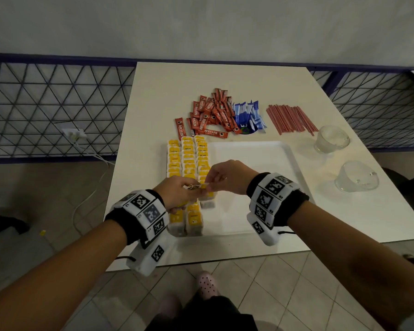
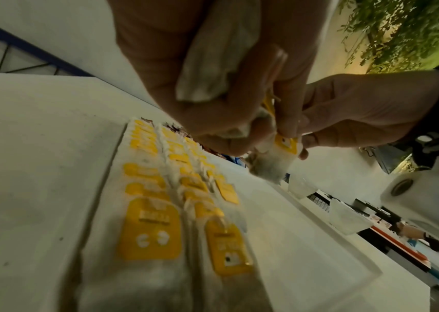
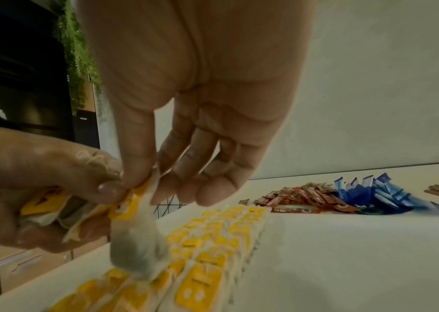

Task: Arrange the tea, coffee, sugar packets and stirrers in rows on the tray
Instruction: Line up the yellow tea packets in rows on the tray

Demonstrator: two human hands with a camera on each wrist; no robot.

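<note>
Three rows of yellow-labelled tea bags (image 1: pixel 188 161) lie along the left side of the white tray (image 1: pixel 256 154). My left hand (image 1: pixel 177 192) grips a small bunch of tea bags (image 3: pixel 53 213) above the rows. My right hand (image 1: pixel 221 176) pinches one tea bag (image 3: pixel 135 238) by its yellow tag (image 2: pixel 284 143) between thumb and forefinger, right beside the left hand; the bag hangs just over the rows. Red coffee sticks (image 1: pixel 210 115), blue sugar packets (image 1: pixel 247 114) and reddish stirrers (image 1: pixel 289 118) lie in heaps on the table beyond the tray.
Two clear glass cups (image 1: pixel 331 138) (image 1: pixel 356 175) stand on the table to the right of the tray. The right part of the tray holds nothing. A wire-mesh railing (image 1: pixel 53 106) runs behind the table; tiled floor lies below its near edge.
</note>
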